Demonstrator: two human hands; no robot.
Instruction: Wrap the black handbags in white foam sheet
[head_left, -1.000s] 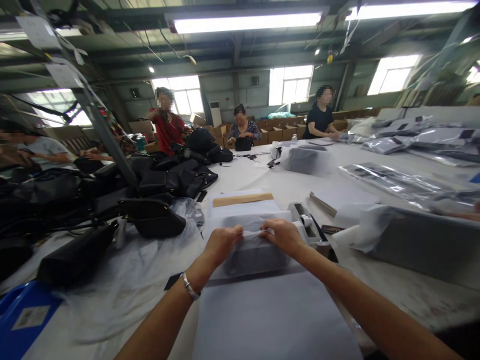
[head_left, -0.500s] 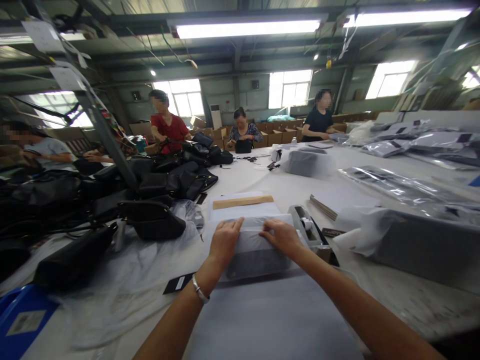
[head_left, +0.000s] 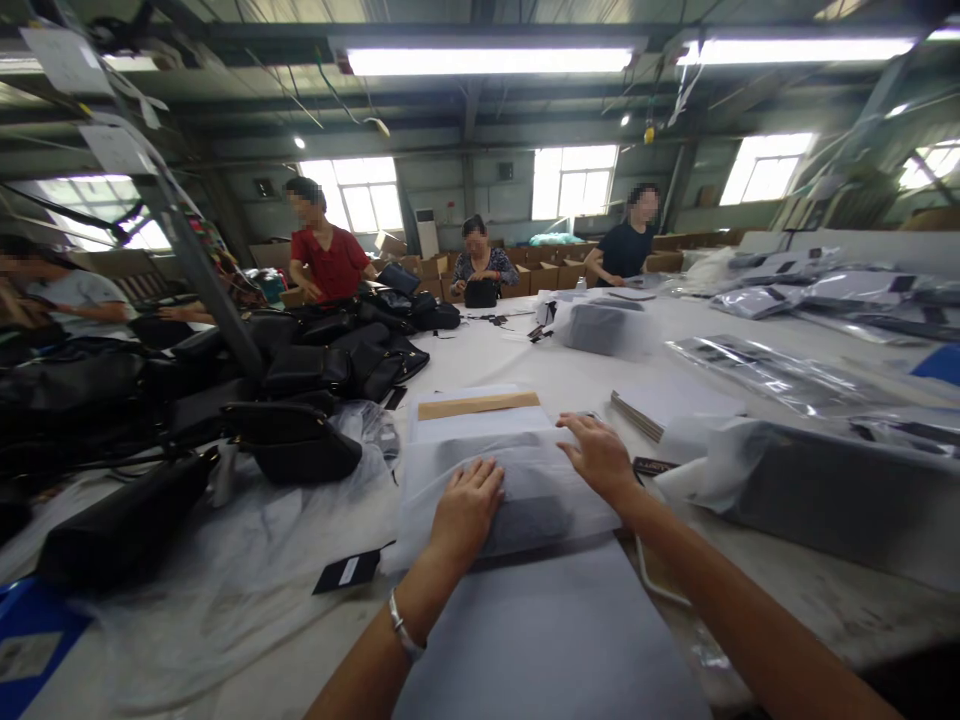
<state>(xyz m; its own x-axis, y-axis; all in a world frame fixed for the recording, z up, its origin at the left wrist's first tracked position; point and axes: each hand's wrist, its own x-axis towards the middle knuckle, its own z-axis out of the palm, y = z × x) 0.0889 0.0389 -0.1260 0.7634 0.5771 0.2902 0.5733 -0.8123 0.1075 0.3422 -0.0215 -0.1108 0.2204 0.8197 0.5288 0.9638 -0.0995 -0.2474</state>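
Note:
A dark, flat item (head_left: 525,515) shows through the thin white tissue paper (head_left: 420,500) wrapped over it in front of me. My left hand (head_left: 469,505) lies flat on the tissue with its fingers stretched out. To the right, my right hand (head_left: 600,460) is held over the paper's right edge, fingers apart, with nothing visible in it. It hides most of the tape dispenser. Under and below the wrapped item are white sheets (head_left: 547,640). Beyond it, a brown strip (head_left: 480,405) lies across more white paper. A black tag (head_left: 347,571) rests left of my left wrist.
Black handbags (head_left: 292,440) are piled on the left, near a slanting metal post (head_left: 202,275). A tissue-wrapped grey bundle (head_left: 840,500) and a stack of cards (head_left: 637,415) stand right. Clear plastic bags (head_left: 765,370) lie farther back. Several people sit or stand around the table.
My left hand has flattened and slid down onto the tissue. My right hand has left the fold and moved right, over the tape dispenser. The tissue has spread out wider.

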